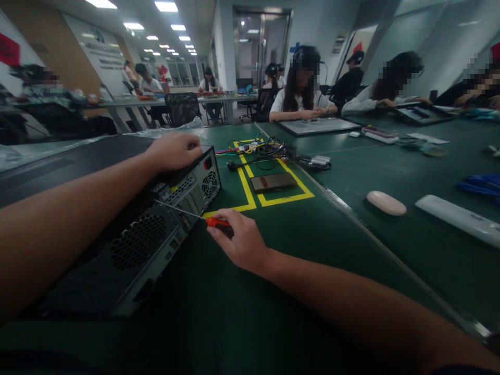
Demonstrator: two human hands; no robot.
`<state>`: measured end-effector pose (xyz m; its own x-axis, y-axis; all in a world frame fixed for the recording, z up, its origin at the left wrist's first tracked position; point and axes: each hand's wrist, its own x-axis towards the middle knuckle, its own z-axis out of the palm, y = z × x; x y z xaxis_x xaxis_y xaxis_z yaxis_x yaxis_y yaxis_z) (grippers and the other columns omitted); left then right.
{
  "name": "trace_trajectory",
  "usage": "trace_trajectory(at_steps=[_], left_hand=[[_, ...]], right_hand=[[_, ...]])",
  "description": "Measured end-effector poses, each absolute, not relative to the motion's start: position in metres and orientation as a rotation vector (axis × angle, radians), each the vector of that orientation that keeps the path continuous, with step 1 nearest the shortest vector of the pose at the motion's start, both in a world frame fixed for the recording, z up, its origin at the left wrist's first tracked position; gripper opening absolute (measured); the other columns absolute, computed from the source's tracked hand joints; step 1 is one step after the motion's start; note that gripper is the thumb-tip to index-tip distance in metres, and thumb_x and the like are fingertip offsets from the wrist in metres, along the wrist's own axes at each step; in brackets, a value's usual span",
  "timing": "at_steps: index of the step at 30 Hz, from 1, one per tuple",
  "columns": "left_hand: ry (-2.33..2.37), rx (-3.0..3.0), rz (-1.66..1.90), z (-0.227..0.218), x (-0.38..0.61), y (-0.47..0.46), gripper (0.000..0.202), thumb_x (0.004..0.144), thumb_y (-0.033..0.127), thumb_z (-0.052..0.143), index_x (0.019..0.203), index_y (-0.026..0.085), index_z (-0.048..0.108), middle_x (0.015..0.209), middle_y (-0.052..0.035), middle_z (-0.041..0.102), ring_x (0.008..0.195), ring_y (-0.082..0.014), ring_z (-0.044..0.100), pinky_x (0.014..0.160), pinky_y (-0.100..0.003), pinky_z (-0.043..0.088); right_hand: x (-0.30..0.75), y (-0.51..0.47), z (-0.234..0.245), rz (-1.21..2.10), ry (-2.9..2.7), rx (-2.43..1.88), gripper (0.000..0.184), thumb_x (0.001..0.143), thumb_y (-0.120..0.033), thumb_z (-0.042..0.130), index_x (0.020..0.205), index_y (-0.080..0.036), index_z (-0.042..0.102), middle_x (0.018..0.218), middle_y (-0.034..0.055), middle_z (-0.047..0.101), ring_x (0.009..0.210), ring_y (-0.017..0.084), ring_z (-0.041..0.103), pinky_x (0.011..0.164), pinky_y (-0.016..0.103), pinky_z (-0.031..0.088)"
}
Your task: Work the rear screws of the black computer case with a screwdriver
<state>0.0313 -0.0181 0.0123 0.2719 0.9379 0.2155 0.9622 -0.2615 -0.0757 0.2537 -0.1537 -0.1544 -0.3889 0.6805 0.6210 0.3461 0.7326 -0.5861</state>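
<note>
A black desktop computer case (128, 143) lies on its side at the left, its grey metal back panel facing right. My left hand (174, 151) rests on its top near the back corner, fingers curled down against the case. In my right hand (242, 239) is a screwdriver with an orange and black handle (213, 222), gripped between thumb and fingers. Its long thin shaft points left along the back panel, near the expansion slots; whether the tip sits on a screw I cannot tell. The panel also shows a round fan grille (210, 183) and a honeycomb vent (138, 242).
Behind the case lies a bundle of black and coloured cables (273, 151). A dark phone-like slab (273, 182) sits within yellow tape (287, 200) on the green table. To the right are a pinkish oval object (386, 203) and a long white object (461, 219). Several people sit at tables beyond.
</note>
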Motion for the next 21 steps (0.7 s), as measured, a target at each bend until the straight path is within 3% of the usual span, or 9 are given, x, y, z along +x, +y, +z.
trace_trajectory(at_steps=[9, 21], left_hand=[[-1.773, -2.347, -0.178, 0.0122, 0.0315, -0.0179, 0.024, 0.107, 0.037, 0.048, 0.093, 0.023, 0.060, 0.102, -0.0114, 0.072, 0.090, -0.0253, 0.055, 0.079, -0.037, 0.035], [-1.749, -2.331, -0.172, 0.0116, 0.0313, -0.0184, 0.033, 0.107, 0.039, 0.046, 0.099, 0.022, 0.072, 0.106, -0.0135, 0.078, 0.092, -0.0277, 0.063, 0.081, -0.040, 0.040]], right_hand=[[0.2553, -0.1543, -0.1532, 0.434, -2.005, -0.769, 0.026, 0.118, -0.044, 0.068, 0.132, -0.022, 0.072, 0.120, 0.0106, 0.086, 0.106, 0.025, 0.083, 0.095, 0.040, 0.068], [0.2518, -0.1533, -0.1525, 0.380, -2.030, -0.804, 0.028, 0.120, -0.044, 0.062, 0.126, -0.021, 0.079, 0.112, 0.0100, 0.086, 0.102, 0.025, 0.082, 0.093, 0.040, 0.066]])
